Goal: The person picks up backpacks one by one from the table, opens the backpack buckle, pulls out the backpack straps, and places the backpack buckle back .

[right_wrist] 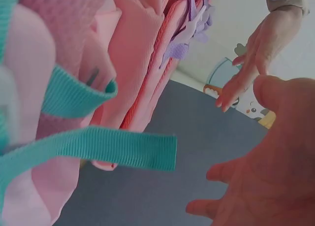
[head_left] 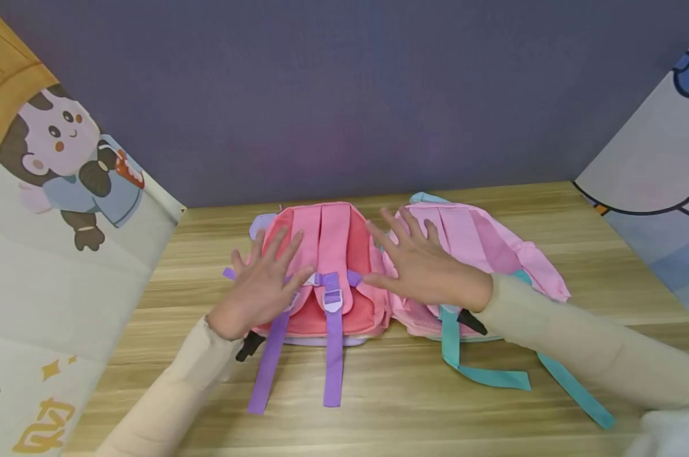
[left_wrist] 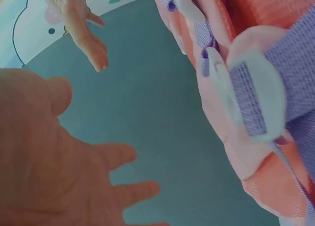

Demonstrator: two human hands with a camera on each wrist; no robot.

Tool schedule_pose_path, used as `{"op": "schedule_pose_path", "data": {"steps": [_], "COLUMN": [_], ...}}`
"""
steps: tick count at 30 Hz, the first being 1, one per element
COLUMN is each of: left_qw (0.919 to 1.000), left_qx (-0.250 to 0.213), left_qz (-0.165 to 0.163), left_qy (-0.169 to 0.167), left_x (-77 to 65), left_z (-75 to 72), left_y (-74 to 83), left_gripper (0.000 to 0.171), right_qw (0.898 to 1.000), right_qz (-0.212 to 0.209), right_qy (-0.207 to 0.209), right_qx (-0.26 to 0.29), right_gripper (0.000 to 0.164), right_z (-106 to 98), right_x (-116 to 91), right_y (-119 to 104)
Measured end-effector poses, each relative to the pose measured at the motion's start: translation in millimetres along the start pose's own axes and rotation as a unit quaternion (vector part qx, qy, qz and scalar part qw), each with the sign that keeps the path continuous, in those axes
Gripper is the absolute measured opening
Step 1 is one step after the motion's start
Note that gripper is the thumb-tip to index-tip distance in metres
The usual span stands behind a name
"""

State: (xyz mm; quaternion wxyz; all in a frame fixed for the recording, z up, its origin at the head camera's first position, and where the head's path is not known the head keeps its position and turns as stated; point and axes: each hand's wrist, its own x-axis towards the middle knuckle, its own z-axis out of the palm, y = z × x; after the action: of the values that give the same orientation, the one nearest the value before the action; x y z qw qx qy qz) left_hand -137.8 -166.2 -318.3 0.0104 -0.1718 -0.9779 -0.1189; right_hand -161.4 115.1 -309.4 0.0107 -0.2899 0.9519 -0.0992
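Two small backpacks lie side by side on the table, straps facing up. The left one is a coral-pink backpack (head_left: 361, 247) with purple webbing straps (head_left: 333, 362) and white buckles. Beside it is a light pink backpack (head_left: 464, 235) with teal webbing straps (head_left: 493, 377). My left hand (head_left: 261, 285) hovers palm down over the left side of the coral backpack, fingers spread. My right hand (head_left: 430, 273), fingers also spread, is above the light pink backpack, its thumb reaching toward the coral one. In both wrist views the palms hold nothing.
The backpacks rest on a wood-grain table (head_left: 413, 419). A dark blue-grey panel (head_left: 378, 95) rises behind it. White walls with cartoon prints (head_left: 64, 133) stand at left and right. A black buckle (head_left: 249, 346) lies by the coral backpack, and loose strap ends trail toward the front.
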Motion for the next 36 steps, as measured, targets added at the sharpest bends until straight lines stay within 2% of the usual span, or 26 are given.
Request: {"op": "schedule_pose_path", "data": {"steps": [7, 15, 20, 26, 36], "left_qw": [0.9977, 0.9921, 0.9904, 0.9917, 0.9920], "left_qx": [-0.008, -0.018, -0.012, -0.015, -0.018], "left_qz": [0.054, 0.100, 0.124, 0.123, 0.120], "left_qy": [0.040, 0.074, 0.061, 0.033, 0.033], "left_x": [0.5, 5.9, 7.8, 6.9, 6.1], "left_z": [4.5, 8.7, 15.7, 22.7, 26.7], "left_y": [-10.4, -18.6, -24.3, -26.4, -27.1], "left_gripper": [0.064, 0.042, 0.040, 0.040, 0.036], "right_qw": [0.999, 0.998, 0.994, 0.988, 0.985], "right_qz": [-0.037, -0.057, -0.083, -0.093, -0.129], "right_qy": [0.005, -0.041, -0.066, -0.112, -0.090], "right_qx": [-0.012, -0.007, -0.016, -0.044, -0.077], "right_gripper": [0.090, 0.087, 0.081, 0.072, 0.054], "right_z": [7.4, 14.8, 21.6, 33.3, 41.3], "right_x": [13.0, 27.1, 35.7, 44.6, 53.3], "right_y": [-12.3, -34.7, -48.7, -61.4, -67.8]}}
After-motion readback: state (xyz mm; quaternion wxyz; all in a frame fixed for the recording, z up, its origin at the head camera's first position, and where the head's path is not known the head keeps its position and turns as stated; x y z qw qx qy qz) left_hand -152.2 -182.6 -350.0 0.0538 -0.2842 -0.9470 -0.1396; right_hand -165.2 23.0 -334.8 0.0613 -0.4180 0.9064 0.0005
